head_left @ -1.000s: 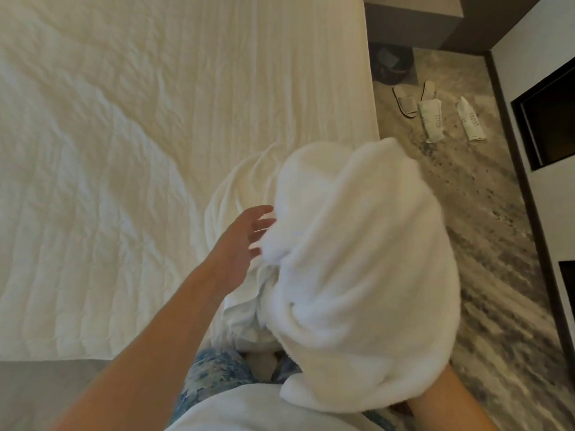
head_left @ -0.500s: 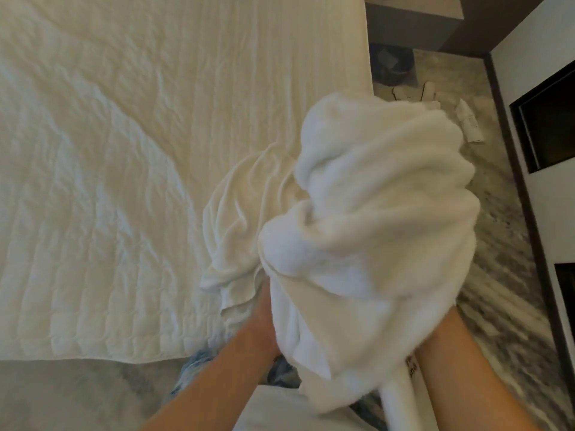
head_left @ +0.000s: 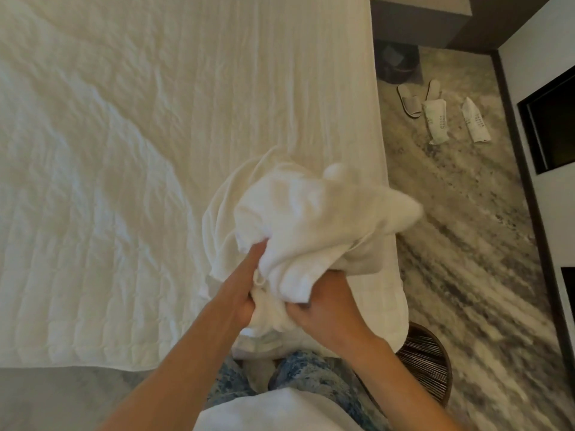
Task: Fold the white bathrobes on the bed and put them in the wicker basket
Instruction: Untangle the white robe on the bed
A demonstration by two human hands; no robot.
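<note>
A bunched white bathrobe [head_left: 311, 219] hangs over the near right corner of the bed [head_left: 124, 150], blurred at its right end. My left hand [head_left: 245, 290] grips its lower left folds. My right hand [head_left: 320, 309] grips the cloth from below on the right. Under the bundle, thinner white cloth [head_left: 221, 219] lies on the bed; I cannot tell if it is a second robe. The dark wicker basket [head_left: 426, 359] stands on the floor beside the bed corner, right of my right forearm, partly hidden by it.
Two slippers [head_left: 410, 101] and two white wrapped packets [head_left: 435, 122] lie on the patterned carpet at the far right. A dark bin [head_left: 398, 63] stands by the nightstand [head_left: 413, 20]. A wall with dark panels runs along the right edge.
The bathrobe bundle has dropped from in front of my view onto the bed corner. My left hand went from reaching to gripping it. The view tilted, showing the basket.
</note>
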